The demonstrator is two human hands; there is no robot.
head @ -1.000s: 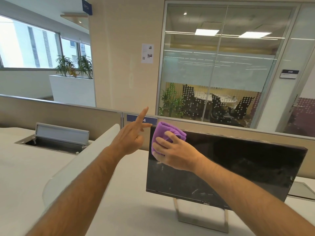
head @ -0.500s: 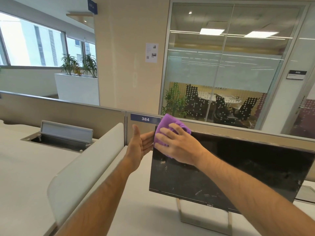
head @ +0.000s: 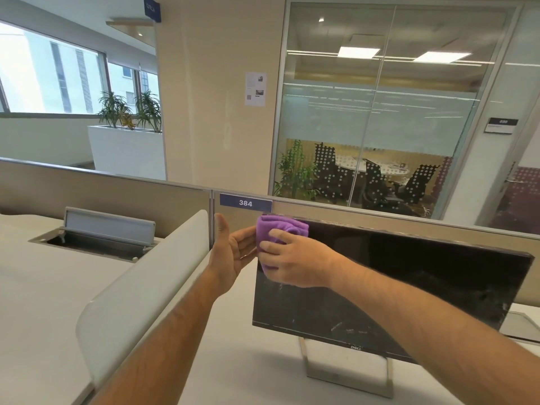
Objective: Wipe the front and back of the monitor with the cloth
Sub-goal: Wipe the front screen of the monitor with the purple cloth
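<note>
Two bare hands meet at the upper left corner of a monitor (head: pixel 409 287), seen from a head-worn camera looking forward and down. The monitor stands on a metal stand (head: pixel 347 372) on a white desk (head: pixel 43 287), at about four o'clock from the centre of the view, its dark screen facing the person and its long axis running left to right, angled away at the right.

The right hand (head: pixel 295 258) presses a purple cloth (head: pixel 277 232) flat against the screen at that corner, fingers spread over the bunched fabric. The cloth sits at the top edge and peeks above the fingers. The left hand (head: pixel 233 252) is at nine o'clock from the cloth, just beside the monitor's left edge, palm turned toward it, thumb up, fingers relaxed and reaching toward the edge. Whether they touch the back cannot be told.

The rest of the screen stretches toward three o'clock from the right hand, so a wipe would likely travel rightward along the long axis. Pale smudges mark the lower screen, suggesting the front is barely started and the back undone.

Readable writing: "DELL" on the bottom bezel (head: pixel 355 347) and "384" on a blue label (head: pixel 245 203) on the partition behind. A wall notice and door sign are too small to read.
</note>
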